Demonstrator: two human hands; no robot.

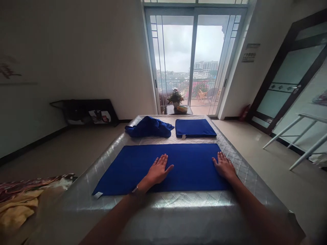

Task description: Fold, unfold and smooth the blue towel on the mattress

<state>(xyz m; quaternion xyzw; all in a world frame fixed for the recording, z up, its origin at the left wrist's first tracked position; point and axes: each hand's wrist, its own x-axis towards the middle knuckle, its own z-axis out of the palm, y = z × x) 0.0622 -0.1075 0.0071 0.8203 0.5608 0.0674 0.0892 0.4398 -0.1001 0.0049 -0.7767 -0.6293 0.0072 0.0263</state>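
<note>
A blue cloth [189,170], smooth, matte and close-textured, lies spread as a broad rectangle across the middle of the frame, with a white label [98,195] at its lower-left corner. The left hand [158,169] rests palm down near the cloth's centre, its fingers straight and close together, the thumb apart. The right hand [224,166] lies likewise flat over the cloth's right edge; neither grips anything. A thin band [135,189] circles the left wrist.

Beneath is a mattress [194,200], silvery and glossy, quilted in a diamond pattern. Above the spread cloth, at upper centre, sits a crumpled blue cloth [150,127] heaped in soft, rounded folds; just right of it lies a folded blue cloth [195,127], a flat, neat rectangle with a small pale tag [183,136] at its lower edge. Farther up, a bushy potted plant [175,98] stands before a sliding glass door [173,47].
</note>
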